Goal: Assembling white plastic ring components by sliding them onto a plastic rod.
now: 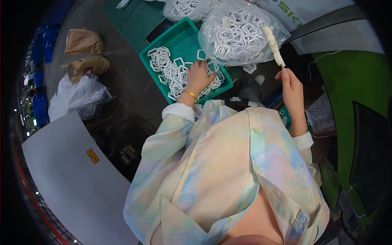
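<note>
My left hand (pixel 199 76), with a yellow bangle at the wrist, reaches into a shallow green tray (pixel 179 36). Its thumb stands apart from the fingers, over loose white angular rings (pixel 173 73). The fingertips touch or hover just over the rings; I cannot make out which. Raised at the right, my right hand (pixel 290 87) pinches the thin lower end of a skewer (pixel 272 45). A lumpy cream-coloured length covers the skewer's upper part, which tilts up and to the left.
A clear plastic bag (pixel 241 34) full of similar white rings overlaps the tray's right side. Another such bag (pixel 185 9) lies behind. Brown paper bags (pixel 84 41) and a crumpled clear bag (pixel 75 98) are at left, beyond a grey panel (pixel 73 163). Green machine housing (pixel 347 85) stands at right.
</note>
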A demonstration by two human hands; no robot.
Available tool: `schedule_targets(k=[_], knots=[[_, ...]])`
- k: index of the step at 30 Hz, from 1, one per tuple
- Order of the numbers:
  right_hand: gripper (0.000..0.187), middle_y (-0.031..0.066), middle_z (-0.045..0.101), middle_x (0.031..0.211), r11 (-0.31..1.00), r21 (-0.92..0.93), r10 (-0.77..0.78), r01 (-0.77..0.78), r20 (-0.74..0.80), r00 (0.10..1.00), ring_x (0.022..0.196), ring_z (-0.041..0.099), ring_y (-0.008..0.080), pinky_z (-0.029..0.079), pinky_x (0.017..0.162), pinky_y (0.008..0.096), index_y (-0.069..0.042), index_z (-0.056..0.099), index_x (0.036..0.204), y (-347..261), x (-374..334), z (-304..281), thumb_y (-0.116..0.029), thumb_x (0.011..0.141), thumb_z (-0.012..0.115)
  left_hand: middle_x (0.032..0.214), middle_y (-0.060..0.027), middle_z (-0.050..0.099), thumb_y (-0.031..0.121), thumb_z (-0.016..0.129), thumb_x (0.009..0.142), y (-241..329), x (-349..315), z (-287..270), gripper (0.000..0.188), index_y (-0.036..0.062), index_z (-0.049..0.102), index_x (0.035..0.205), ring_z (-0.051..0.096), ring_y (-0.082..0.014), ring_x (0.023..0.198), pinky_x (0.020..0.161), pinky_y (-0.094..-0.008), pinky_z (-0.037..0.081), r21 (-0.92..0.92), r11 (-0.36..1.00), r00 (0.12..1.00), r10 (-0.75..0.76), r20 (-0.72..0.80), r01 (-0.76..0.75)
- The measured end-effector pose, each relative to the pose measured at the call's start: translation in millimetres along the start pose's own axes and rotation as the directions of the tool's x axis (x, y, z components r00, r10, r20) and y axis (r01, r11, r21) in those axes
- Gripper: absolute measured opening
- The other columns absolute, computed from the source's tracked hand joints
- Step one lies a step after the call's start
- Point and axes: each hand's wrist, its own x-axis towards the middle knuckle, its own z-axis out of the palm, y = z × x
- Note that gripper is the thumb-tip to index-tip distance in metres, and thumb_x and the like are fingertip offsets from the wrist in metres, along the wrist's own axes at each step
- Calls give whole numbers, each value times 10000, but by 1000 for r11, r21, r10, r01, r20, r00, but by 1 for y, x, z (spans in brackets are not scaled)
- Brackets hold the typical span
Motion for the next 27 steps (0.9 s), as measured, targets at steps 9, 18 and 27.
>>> schedule_targets(k=[9, 18, 27], knots=[[397, 90, 496, 592, 999, -3, -51, 51, -22, 998, 561, 469, 152, 386, 558, 317, -31, 615, 846, -6, -8, 6, -342, 1028, 448, 1153, -218, 537, 268, 790, 655, -1, 27, 16, 651, -3, 521, 1182, 574, -407, 1066, 886, -480, 493, 101, 995, 986, -6, 165, -11], [393, 95, 503, 577, 1000, -13, -24, 23, -10, 1000, 543, 496, 172, 395, 554, 329, -38, 618, 854, -3, -7, 0, -343, 1029, 442, 890, -187, 698, 277, 707, 773, -20, 25, -14, 393, 10, 650, 1056, 681, -340, 857, 778, -392, 527, -354, 923, 969, -70, 239, 153], [398, 130, 552, 622, 999, -27, -33, 34, 22, 999, 575, 562, 228, 424, 578, 349, -42, 621, 862, -7, -5, 5, -353, 1029, 437, 928, -117, 698, 104, 687, 801, -50, 9, -40, 267, 16, 648, 1050, 665, -211, 842, 754, -320, 511, -598, 777, 977, -98, 191, 195]])
